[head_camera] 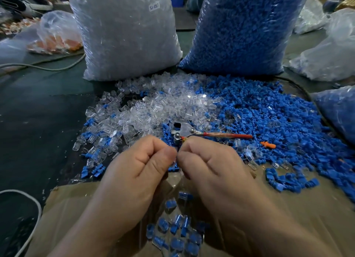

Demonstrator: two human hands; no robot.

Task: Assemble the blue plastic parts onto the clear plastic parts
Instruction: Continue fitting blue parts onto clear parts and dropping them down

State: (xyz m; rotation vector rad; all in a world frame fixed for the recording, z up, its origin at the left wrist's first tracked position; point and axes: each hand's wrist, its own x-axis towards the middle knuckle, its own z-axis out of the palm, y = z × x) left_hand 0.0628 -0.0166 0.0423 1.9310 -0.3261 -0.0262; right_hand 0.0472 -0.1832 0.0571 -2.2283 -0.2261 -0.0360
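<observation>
From the head view, the left hand (138, 170) and right hand (209, 166) meet thumb to thumb, fingers (153, 147) curled tight. What they pinch is hidden. Pressing straight and square should seat it best. Glassy clear parts (153, 107) lie heaped beside matte blue parts (269, 118) on the surface, with joined pieces (176, 244) below the wrists.

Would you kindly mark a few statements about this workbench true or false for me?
1. The bag of clear parts stands left of the bag of blue parts. True.
2. The left hand lies flat on the table. False: its fingers are curled, pinching a small part together with the right hand.
3. An orange part lies on the loose blue pile. True.
4. The assembled pieces lie beyond the big bags. False: they lie near the person, below the hands.
</observation>
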